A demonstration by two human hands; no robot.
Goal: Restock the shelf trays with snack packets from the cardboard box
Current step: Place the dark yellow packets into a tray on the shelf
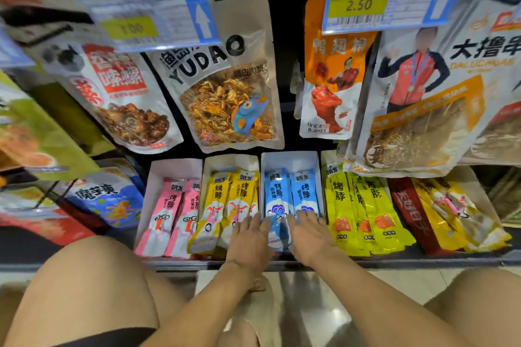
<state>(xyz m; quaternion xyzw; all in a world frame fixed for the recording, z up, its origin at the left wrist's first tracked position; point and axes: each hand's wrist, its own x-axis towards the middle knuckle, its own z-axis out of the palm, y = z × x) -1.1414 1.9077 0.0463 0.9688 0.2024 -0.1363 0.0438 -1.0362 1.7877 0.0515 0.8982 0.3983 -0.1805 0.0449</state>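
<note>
On the bottom shelf point(423, 262), head view: both hands were down on the blue packets point(277, 194) in the white tray point(290, 157), third in the row. The left hand point(249, 242) lay flat, fingers straight, tips on the near end of the left blue stack, next to the wall shared with the orange-yellow packets point(228, 203). The right hand point(310, 235) was flat too, fingers slightly spread over the near end of the right blue stack. No pinch visible on either. I read it as squaring the stacks, not carrying a packet.

Progress, my read: the blue tray was loaded two stacks wide, but bare white wall showed behind the packets, so there was likely room at the back. The pink packets point(172, 214) further left had the same bare gap behind them. The orange-yellow tray looked fuller. The lime packets point(363, 205) on the right were fanned out, their tray mostly hidden. No cardboard box in frame, so I couldn't tell how much stock remained. Call it mid-task.

Orientation: the blue packets were long narrow sachets, long axis running front-to-back of the shelf. Header ends pointed at the back wall, cartoon ends at the person. Printed faces up, side by side, parallel to the tray walls. Any further packet should probably go in the same way, header rearward.
</note>
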